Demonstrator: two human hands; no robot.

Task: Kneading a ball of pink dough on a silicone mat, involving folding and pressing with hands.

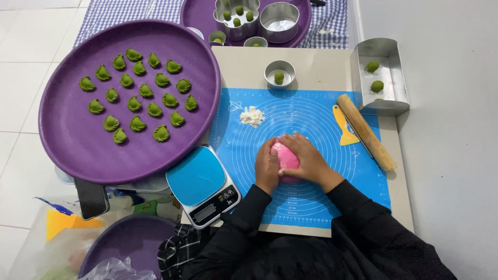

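At the far left a large purple tray carries rows of small green shaped dumplings. Just right of its lower edge sits a kitchen scale with a blue top, touching the corner of the blue silicone mat that lies on the pale board. On the mat, a small heap of white flour lies near the upper left. The left hand and the right hand cup a ball of pink dough between them at the mat's middle, fingers curled round it and pressing from both sides. Further right lie a yellow scraper and a wooden rolling pin, side by side. Beyond them, a metal tray holds green dough balls.
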